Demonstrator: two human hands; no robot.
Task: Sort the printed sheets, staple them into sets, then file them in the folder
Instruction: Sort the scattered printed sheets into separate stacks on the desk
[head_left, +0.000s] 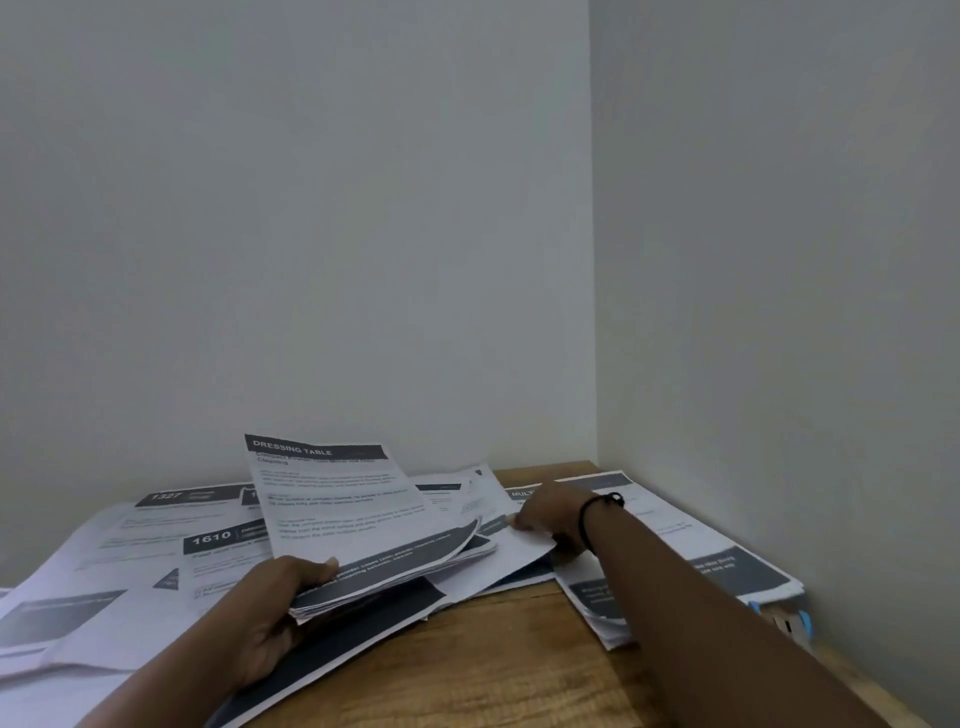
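My left hand (275, 608) grips the near edge of a raised stack of printed sheets (343, 509); its top page is headed "DRESSING TABLE". Further right, my right hand (550, 514) pinches the edge of a loose white sheet (498, 551) lying on the spread of papers. A black band circles that wrist. Loose printed sheets (156, 540) with dark headers, numbered 1327 and 1610, cover the left of the wooden table (493, 660). A separate pile of sheets (691, 551) lies by the right wall. No stapler is in view.
The table stands in a corner with grey walls behind and to the right. Under the right pile, a blue and white object (789, 621) peeks out near the table's right edge. Bare wood shows at the near centre.
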